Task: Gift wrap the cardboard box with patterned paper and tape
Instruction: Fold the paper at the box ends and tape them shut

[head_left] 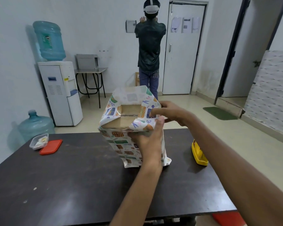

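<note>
Cardboard box [127,116] stands on end mid-table [72,176], long axis vertical, open end pointing up. Patterned paper [121,144] already sleeves the sides. The bottom end is hidden, so I cannot tell if it is closed. Top end is unfinished: bare cardboard shows, the far flap stands upright and the side flaps are partly pushed in.

Your right hand [168,111] pinches the right-side flap with curled fingers. Your left hand [147,142] grips the box at its near upper edge, thumb raised.

Left to do, by my reading: fold the top flaps flat and tape them. Yellow object [199,154] at right, possibly the tape dispenser, lies untouched.
</note>
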